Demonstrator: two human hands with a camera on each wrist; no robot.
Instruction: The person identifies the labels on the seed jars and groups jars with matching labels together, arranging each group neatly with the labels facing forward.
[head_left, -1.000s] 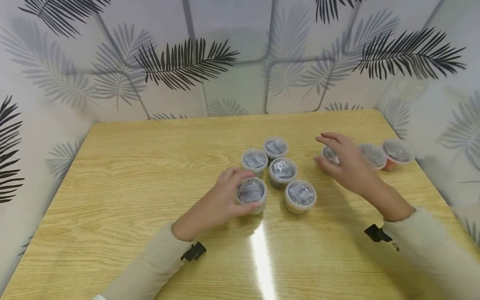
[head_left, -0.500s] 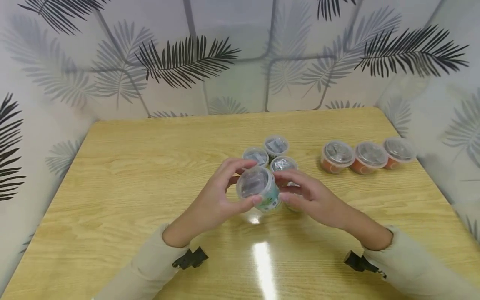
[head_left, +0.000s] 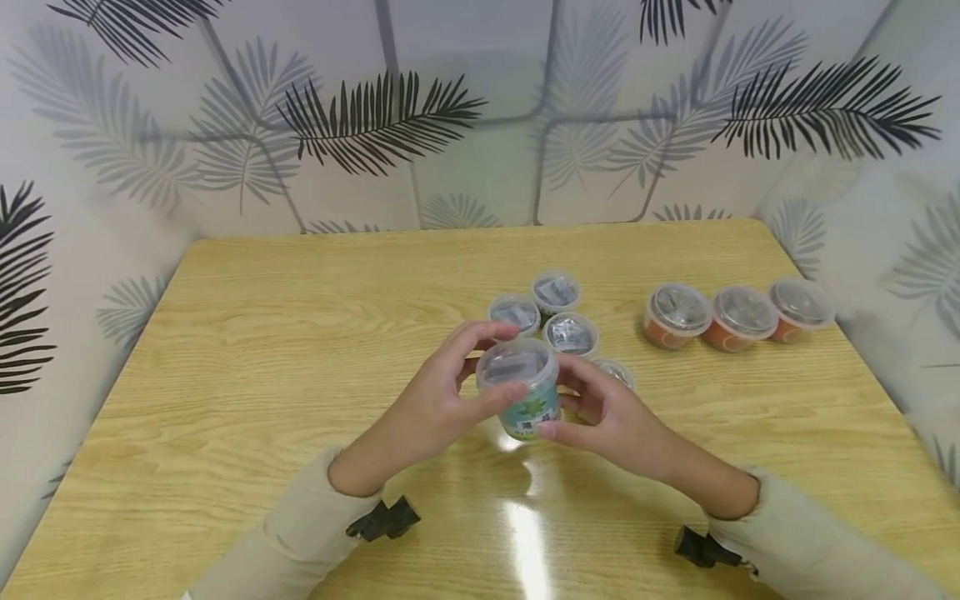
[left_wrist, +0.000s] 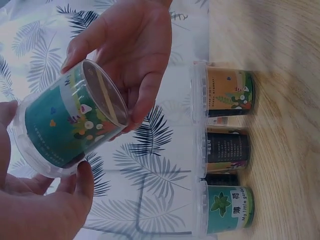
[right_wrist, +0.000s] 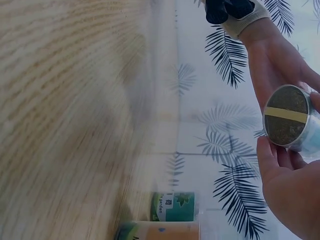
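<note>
A teal plastic cup (head_left: 531, 410) with a clear lid and a green leaf print is held up over the table between both hands. My left hand (head_left: 438, 396) grips it around the lid rim, thumb in front. Lower down, the fingers and thumb of my right hand (head_left: 618, 421) hold its side near the base. In the left wrist view the cup (left_wrist: 65, 122) lies tilted, its dark base towards the right palm. The right wrist view shows that base (right_wrist: 285, 127), brown with a yellow strip across it.
Behind the held cup stand several lidded cups, among them one at the back (head_left: 557, 292) and one (head_left: 615, 372) partly hidden by the right hand. Three orange cups (head_left: 677, 315) stand in a row at right. A leaf-patterned wall (head_left: 480, 167) borders the wooden table (head_left: 300, 333).
The left hand has lifted the teal cup off the table. My right hand has come left from the orange cups and taken hold of it; the cup now shows its leaf-print side.
</note>
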